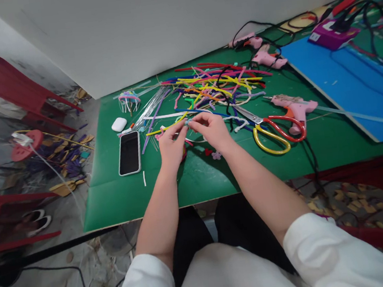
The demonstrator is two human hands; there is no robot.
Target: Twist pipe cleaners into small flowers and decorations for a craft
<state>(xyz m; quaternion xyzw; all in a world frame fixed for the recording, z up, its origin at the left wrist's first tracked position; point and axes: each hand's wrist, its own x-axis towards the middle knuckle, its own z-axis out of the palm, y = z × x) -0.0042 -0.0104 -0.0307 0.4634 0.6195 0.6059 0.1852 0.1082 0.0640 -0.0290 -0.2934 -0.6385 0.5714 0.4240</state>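
Note:
My left hand [172,147] and my right hand [213,133] meet over the green table. Between their fingertips they pinch a small pale-blue piece [187,122], which looks like bent pipe cleaner; the fingers cover much of it. Just beyond the hands lies a tangled pile of coloured pipe cleaners [219,84]. Beneath my right hand are a small red piece [208,151] and a pale purple flower shape [216,155]. Scissors [256,119] with one yellow and one red handle lie open to the right of my right hand.
A phone [129,153] and a white earbud case [119,124] lie left. Clear thin sticks [152,104] lie behind them. At right are a pink glue gun [295,107], a blue board [347,78] and a purple power block [333,34] with cables. A white panel [162,21] stands behind.

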